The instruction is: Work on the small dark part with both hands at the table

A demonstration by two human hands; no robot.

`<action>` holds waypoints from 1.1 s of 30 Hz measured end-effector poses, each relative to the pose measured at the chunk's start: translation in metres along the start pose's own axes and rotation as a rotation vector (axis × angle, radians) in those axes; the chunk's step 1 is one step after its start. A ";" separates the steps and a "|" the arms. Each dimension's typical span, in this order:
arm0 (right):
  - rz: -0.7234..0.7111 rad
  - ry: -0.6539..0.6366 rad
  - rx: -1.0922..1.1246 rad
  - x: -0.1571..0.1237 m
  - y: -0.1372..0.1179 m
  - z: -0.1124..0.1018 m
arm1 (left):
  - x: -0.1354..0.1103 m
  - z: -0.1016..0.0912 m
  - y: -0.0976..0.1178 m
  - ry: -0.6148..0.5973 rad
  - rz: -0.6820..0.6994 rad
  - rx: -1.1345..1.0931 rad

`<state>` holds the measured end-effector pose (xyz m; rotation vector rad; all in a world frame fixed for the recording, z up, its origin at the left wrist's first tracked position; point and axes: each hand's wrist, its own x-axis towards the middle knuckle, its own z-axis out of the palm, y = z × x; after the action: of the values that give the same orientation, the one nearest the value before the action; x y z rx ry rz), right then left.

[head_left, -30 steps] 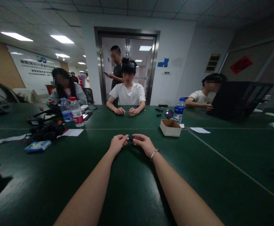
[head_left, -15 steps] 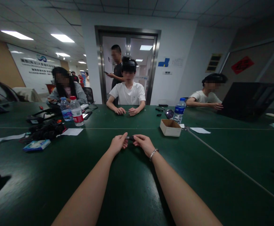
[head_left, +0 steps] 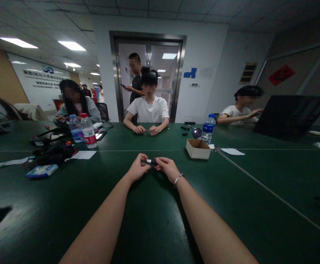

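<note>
A small black stick with a shiny silver end is held level just above the green table. My right hand, with a bracelet on its wrist, pinches the black part between thumb and fingers. The silver end points left toward my left hand. Its fingers curl around a dark gap beside that end, thumb below and forefinger above. Whether a small piece sits between them is too dark to tell. The exact kind of stick does not show.
An open cardboard box stands right of my hands, with a water bottle behind it. Leftward are two bottles, black straps and a blue-and-white packet. A person in a white shirt sits opposite; others are around.
My left thumb has dropped and its fingers have shifted, so more of the silver end shows. My right hand keeps its hold. At the right, a co-worker's hand has risen near the black screen.
</note>
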<state>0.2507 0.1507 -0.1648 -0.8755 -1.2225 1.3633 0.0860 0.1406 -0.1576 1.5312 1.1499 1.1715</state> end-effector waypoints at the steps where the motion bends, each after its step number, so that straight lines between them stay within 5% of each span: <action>1: 0.001 -0.001 0.001 0.000 0.000 0.000 | 0.000 0.000 -0.001 0.016 -0.003 -0.037; 5: 0.012 -0.002 -0.010 -0.001 -0.001 0.001 | 0.001 0.000 -0.003 0.017 -0.136 -0.068; 10: 0.006 -0.001 -0.012 -0.002 -0.003 0.001 | 0.001 0.000 -0.002 0.030 -0.019 -0.048; 15: 0.019 0.000 -0.026 -0.001 -0.003 0.001 | 0.001 -0.001 -0.001 -0.006 -0.153 -0.108; 33: -0.004 -0.014 -0.053 -0.001 -0.002 0.003 | -0.003 -0.002 0.005 0.030 -0.031 -0.206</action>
<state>0.2486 0.1491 -0.1623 -0.9010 -1.2761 1.3408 0.0846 0.1373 -0.1530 1.3390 1.0345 1.2546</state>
